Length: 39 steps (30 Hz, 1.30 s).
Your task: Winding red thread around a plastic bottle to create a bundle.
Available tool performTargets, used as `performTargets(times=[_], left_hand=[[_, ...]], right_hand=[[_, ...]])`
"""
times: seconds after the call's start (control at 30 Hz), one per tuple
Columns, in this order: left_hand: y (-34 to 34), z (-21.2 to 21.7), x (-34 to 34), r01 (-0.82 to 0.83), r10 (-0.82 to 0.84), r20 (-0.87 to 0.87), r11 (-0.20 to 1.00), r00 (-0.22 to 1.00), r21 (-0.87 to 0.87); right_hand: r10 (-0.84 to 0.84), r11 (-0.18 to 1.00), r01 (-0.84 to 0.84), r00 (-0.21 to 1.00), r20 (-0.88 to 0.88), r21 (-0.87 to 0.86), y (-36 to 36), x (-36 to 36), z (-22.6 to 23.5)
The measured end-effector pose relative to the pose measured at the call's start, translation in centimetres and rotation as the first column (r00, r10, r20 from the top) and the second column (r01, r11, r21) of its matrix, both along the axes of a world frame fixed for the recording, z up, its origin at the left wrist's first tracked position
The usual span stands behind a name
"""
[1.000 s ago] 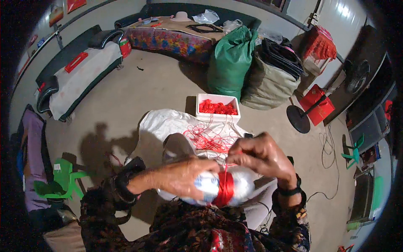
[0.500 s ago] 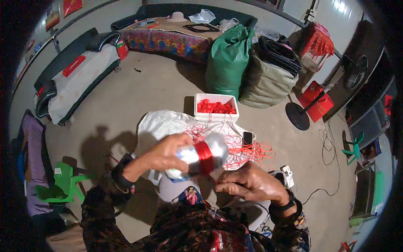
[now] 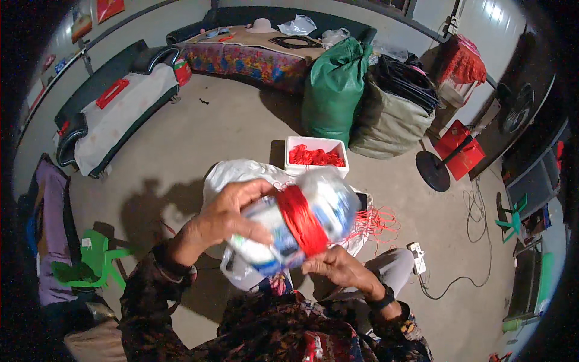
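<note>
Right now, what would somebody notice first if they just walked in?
Probably the clear plastic bottle wrapped in bright red string, held up in the middle by the left hand on top and the right hand underneath. Behind it, a white tray of red pieces sits on the floor before a big green sack.

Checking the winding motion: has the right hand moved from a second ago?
Yes. The right hand dropped from above the red-wrapped plastic bottle to beneath it, farther from the white tray.
</note>
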<state>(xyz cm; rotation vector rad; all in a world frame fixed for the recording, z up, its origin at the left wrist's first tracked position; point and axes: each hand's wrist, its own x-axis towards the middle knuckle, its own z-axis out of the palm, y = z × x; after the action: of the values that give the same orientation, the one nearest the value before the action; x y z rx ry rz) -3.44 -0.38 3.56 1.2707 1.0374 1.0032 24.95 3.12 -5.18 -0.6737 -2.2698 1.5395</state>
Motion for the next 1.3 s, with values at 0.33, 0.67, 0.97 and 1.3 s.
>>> performTargets(times=[0.33,0.67,0.97,1.3], left_hand=[[-0.9,-2.3,4.6,0.499,-0.393,-0.47,0.858,0.79,0.121],[-0.6,0.7,1.5,0.099,-0.099,-0.036,0.995,0.994,0.004],[-1.2,-3.8,4.2,0.439,-0.238,-0.64,0.882,0.731,0.174],[-1.4,0.5,3.3,0.334,-0.334,0.051,0.943,0.941,0.002]], right_hand=[[-0.033,0.996,0.031,0.999,0.025,0.086,2.9,0.7,10.7],[-0.093,0.991,0.075,0.982,-0.166,-0.108,1.3,0.7,-0.9],[0.052,0.989,-0.039,0.995,-0.09,0.141,0.9,1.0,10.7],[-0.054,0.996,0.039,0.982,-0.182,-0.085,2.4,3.4,-6.5]])
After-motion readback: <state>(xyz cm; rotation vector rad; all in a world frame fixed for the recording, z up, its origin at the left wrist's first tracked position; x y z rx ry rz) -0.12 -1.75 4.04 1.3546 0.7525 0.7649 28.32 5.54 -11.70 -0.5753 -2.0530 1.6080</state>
